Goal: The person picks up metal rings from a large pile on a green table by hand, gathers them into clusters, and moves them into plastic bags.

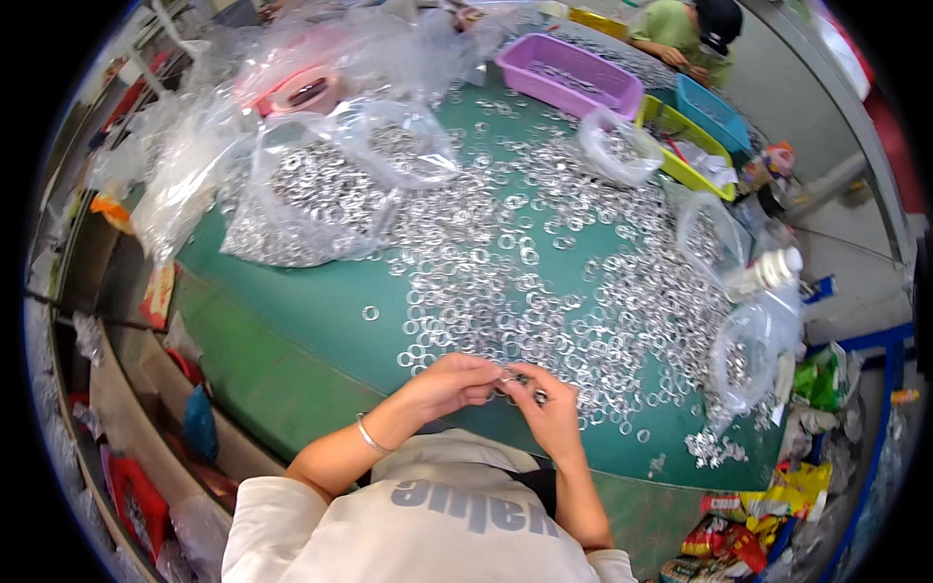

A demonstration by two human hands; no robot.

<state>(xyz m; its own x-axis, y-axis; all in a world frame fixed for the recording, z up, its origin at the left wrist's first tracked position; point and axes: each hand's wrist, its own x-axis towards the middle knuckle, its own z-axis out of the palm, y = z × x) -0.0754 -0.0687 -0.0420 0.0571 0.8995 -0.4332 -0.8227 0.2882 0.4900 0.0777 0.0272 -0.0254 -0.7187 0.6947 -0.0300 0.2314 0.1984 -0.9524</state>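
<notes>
- Green surface (321, 301) is spread with loose silver rings (457, 282), thickly heaped in the middle and toward the right; one ring (370, 313) is left apart on the left side
- Small metal pieces (540, 395) are held between the two hands, just above the near edge of the ring heap; their exact shape and number cannot be told
- Left hand (449, 384): thumb and fingers are pinched together at the tips on the small metal pieces, and a bracelet (371, 434) is worn on the wrist
- Right hand (552, 406): fingers are curled and closed around the small metal pieces, with the fingertips brought against those of the left hand
- Large clear bag (311, 214), filled with rings, is rested at the far left; smaller clear bags (748, 355) are set along the right edge, near a white bottle (777, 264)
- Purple tub (530, 80), yellow-green basket (695, 170) and blue tub (711, 119) are lined up at the far right
- Beyond them, a co-worker (673, 24) in a green top and dark cap is seen, head bent
</notes>
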